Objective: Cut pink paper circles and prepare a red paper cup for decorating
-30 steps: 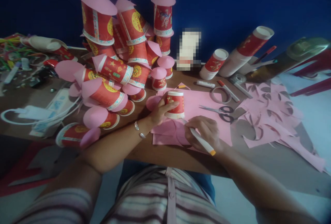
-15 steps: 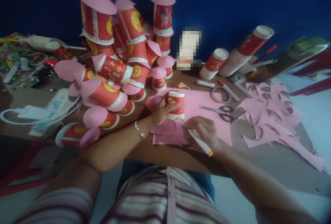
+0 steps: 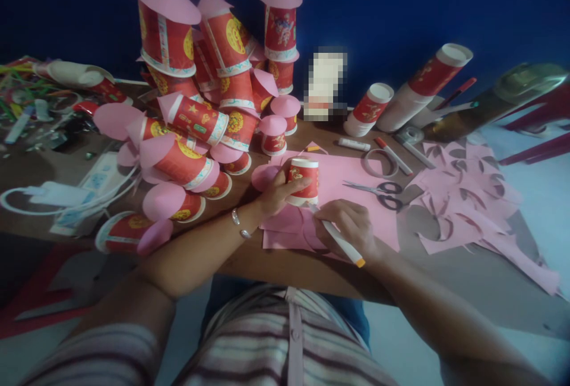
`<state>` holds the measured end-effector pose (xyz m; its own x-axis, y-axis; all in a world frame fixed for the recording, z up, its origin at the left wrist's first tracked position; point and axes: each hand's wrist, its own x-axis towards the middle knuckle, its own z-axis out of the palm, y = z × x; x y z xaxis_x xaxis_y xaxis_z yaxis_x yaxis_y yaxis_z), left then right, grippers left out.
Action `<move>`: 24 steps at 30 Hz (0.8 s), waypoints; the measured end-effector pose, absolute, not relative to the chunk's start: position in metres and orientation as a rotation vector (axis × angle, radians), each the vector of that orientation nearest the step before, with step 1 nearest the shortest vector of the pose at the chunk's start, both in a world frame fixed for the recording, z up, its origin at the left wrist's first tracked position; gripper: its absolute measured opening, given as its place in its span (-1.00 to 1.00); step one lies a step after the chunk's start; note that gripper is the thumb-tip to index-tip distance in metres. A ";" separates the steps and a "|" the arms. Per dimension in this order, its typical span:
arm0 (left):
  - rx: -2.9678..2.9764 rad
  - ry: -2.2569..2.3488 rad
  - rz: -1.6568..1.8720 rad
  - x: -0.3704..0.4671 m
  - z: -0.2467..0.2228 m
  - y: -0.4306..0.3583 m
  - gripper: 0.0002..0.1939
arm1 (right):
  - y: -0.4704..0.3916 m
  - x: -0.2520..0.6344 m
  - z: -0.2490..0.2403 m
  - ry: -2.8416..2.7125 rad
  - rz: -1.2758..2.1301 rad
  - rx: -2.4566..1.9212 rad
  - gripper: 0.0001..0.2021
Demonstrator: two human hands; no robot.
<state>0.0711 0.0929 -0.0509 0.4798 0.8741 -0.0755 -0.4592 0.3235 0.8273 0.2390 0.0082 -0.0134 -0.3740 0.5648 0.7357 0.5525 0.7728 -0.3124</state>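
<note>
"If the held cup [image 3: 305, 171] is the clock's centre, which containers lie round it?"

"Around ten o'clock there's a crowd of red paper cups [image 3: 238, 130], some piled, some on their sides, with pink paper cones or discs at their ends. At two o'clock a short cup stack [image 3: 369, 110] leans, and beyond it a longer cup stack [image 3: 418, 98] tilts the same way. Between two and three, farther out, is a see-through container [image 3: 499, 104]."

"Anything inside them?"

"The two stacks look like cups nested in one another. The see-through one has a brownish tint, but I can't tell what's in it."

"And the held cup itself?"

"It's red with gold figures, white-banded at top and bottom, at the near-left part of the pink paper [image 3: 342, 169]. I can't tell which way up it is."

"How are the hands?"

"The left hand [image 3: 276, 193], at eight o'clock, is curled round the cup, thumb across its front. The right hand [image 3: 347, 225], at four, is closed on a white pen [image 3: 341, 240] with an orange end; its tip is at the cup's lower edge, though contact isn't clear. Scissors [image 3: 389, 196] lie spread at three."
</note>
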 end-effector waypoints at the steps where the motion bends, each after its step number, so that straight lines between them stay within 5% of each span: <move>1: 0.843 0.584 0.940 0.071 -0.051 0.093 -0.46 | 0.008 0.239 -0.014 -2.050 0.019 -0.836 -0.83; 24: 0.818 0.625 0.948 0.072 -0.048 0.092 -0.46 | 0.007 0.239 -0.012 -2.078 0.025 -0.818 -0.80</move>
<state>0.0722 0.0922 -0.0482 0.4539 0.8841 -0.1115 -0.4509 0.3358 0.8270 0.2386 0.0073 -0.0118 -0.3987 0.5592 0.7269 0.5416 0.7832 -0.3054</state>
